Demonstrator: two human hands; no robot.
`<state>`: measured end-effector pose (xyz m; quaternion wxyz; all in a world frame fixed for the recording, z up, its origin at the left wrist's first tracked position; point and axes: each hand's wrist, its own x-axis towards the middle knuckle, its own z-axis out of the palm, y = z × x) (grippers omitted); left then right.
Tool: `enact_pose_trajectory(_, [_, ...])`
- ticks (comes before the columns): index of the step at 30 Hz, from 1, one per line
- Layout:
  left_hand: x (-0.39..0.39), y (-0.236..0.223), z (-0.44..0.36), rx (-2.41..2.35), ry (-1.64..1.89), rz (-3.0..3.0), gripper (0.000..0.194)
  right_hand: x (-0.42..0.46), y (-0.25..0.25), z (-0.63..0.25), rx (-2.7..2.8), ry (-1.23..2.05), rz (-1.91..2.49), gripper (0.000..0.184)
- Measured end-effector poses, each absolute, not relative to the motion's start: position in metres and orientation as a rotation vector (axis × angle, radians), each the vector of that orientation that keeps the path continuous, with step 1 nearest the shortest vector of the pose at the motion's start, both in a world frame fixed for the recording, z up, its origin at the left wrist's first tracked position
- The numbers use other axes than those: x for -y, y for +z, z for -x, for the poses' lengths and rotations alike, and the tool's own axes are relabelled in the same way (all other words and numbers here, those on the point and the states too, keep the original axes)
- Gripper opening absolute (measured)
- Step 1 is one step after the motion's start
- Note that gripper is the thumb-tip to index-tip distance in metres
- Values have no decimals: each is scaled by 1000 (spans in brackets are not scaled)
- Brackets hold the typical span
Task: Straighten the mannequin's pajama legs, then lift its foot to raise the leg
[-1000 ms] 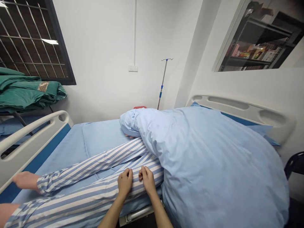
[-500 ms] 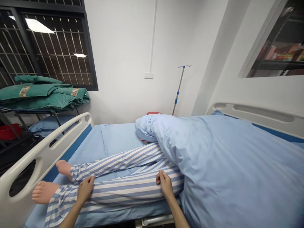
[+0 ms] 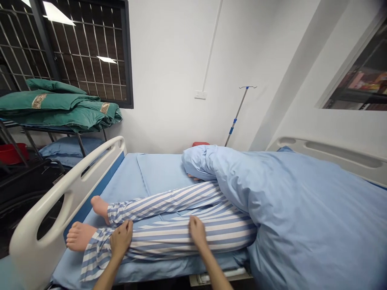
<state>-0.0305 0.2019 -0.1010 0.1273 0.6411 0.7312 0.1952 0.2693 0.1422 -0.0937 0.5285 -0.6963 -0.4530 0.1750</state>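
A figure lies on the bed, its legs in blue-and-white striped trousers and its bare feet towards the left end. My left hand, curled into a loose fist, touches the shin of the nearer leg just above the trouser cuff. Around the knee of that same leg is my right hand, also a fist, knuckles up. No object shows in either fist. A light blue quilt covers the figure from the upper thighs upward and hides the rest of the body.
White bed end boards stand at the left and right. Behind the bed are a drip stand and a red item. Folded green quilts lie on a rack by the barred window. A metal bed frame part shows below the near edge.
The view has swung slightly to the left. My right hand has moved along the nearer leg from the thigh towards the knee. My left hand sits a little closer to the foot.
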Motion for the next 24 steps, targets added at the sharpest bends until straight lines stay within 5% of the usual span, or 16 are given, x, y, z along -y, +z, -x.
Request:
enact_pose_trajectory(8, [-218, -118, 58, -1737, 916, -1809, 30, -192, -105, -33, 1442, 547, 1484, 40])
enact_pose_trajectory(17, [-218, -83, 35, -1650, 1261, -1427, 39, -203, -105, -42, 1232, 843, 1317, 42])
enact_pose_trajectory(24, [-214, -102, 25, -1509, 1167, -1518, 39, -195, -93, -65, 1307, 683, 1366, 39])
